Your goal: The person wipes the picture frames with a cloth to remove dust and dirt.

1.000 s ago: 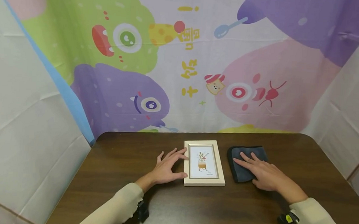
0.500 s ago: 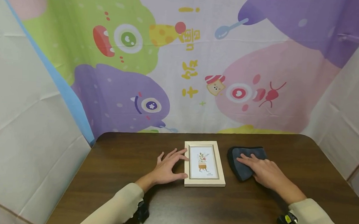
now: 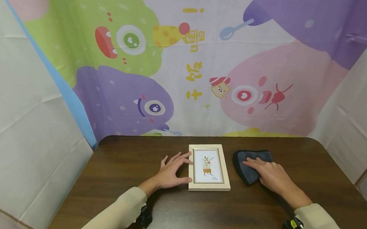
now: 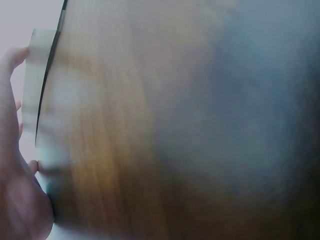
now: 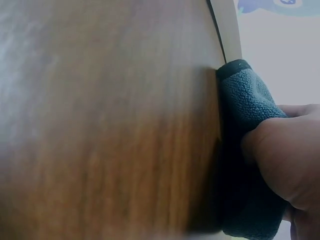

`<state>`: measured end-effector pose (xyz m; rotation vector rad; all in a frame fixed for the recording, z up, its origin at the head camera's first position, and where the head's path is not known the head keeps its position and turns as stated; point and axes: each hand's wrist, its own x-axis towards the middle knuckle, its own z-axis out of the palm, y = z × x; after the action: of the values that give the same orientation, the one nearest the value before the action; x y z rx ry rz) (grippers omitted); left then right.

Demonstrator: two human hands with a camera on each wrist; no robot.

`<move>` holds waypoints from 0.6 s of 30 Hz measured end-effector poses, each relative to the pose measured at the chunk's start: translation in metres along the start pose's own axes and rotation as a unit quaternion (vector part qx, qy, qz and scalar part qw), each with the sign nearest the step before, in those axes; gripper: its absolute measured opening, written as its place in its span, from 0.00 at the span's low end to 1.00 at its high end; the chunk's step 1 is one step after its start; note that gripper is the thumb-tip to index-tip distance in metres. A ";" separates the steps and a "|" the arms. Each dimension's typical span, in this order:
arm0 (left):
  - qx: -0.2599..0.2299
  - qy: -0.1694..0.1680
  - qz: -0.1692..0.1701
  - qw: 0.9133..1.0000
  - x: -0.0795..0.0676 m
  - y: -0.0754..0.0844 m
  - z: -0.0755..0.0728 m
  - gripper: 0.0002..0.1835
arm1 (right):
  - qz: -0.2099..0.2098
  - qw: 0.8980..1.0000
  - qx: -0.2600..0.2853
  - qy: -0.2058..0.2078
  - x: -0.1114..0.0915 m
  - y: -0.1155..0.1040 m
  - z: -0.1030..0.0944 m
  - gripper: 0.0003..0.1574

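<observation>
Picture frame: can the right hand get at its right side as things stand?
Probably yes. The right hand holds the cloth just beside the picture frame, with only a strip of table between; the left hand touches the opposite side, leaving that way free.

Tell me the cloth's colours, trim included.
Cloth: dark blue-grey, with black trim. Shows best in the head view.

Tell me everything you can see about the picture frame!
The picture frame is a cream rectangle, maybe wood, with a thin metallic-looking inner border. It holds a picture of a leafy plant in a pot on legs, with writing too small to read. It lies flat, face up, on the brown table, left of the dark cloth and apart from it. Only the left hand touches it, at its left edge.
</observation>
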<state>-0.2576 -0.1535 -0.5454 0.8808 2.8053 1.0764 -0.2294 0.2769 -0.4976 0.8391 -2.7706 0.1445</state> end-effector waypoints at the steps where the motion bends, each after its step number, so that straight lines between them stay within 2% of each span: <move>1: 0.000 0.000 0.003 1.000 0.000 0.000 0.000 0.32 | 0.001 1.000 0.001 0.001 0.000 0.000 0.000 0.44; 4: 0.000 -0.003 0.007 1.000 -0.001 0.004 -0.003 0.32 | 0.006 1.000 0.006 0.002 0.002 -0.001 -0.002 0.44; 11: -0.033 -0.013 -0.008 0.999 -0.002 0.009 -0.008 0.31 | 0.014 1.000 0.010 -0.007 0.004 0.001 -0.005 0.44; 18: -0.031 -0.004 0.020 0.999 -0.005 0.010 -0.009 0.30 | 0.016 1.000 0.012 -0.013 0.005 0.000 -0.005 0.43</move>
<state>-0.2504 -0.1559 -0.5332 0.9354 2.7442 1.1547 -0.2325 0.2747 -0.4911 0.8078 -2.8133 0.1734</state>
